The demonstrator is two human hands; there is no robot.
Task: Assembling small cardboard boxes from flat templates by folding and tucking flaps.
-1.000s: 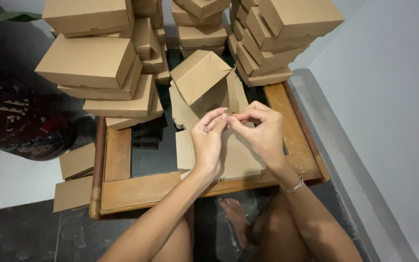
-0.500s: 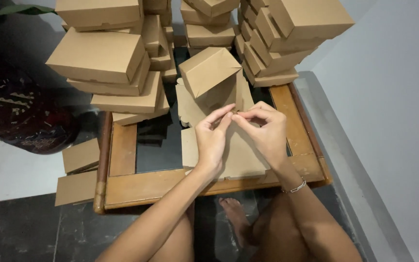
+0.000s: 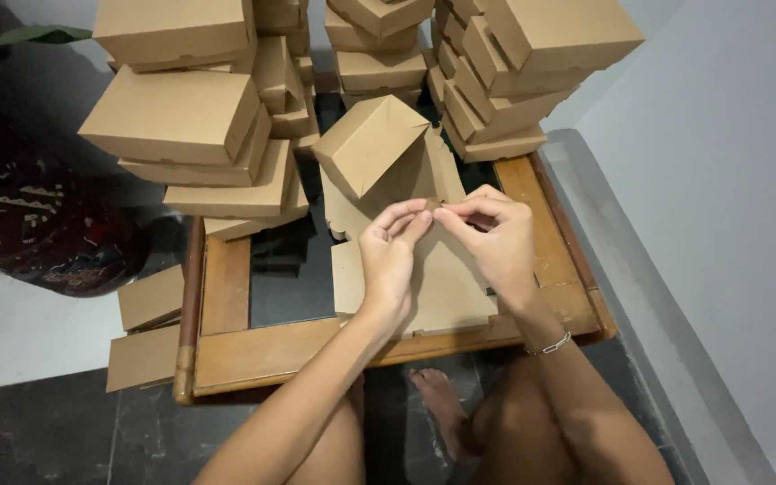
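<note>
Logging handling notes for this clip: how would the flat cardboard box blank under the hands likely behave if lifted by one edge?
The cardboard blank is a thin sheet, so probably light, sagging somewhat. It would likely bend along its folds, as the half-formed box already does. Both hands pinch one small flap, suggesting the tabs flex easily and could crease.

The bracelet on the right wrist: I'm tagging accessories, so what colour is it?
Silver, a thin chain-link bracelet below the right hand; the head view shows it.
</note>
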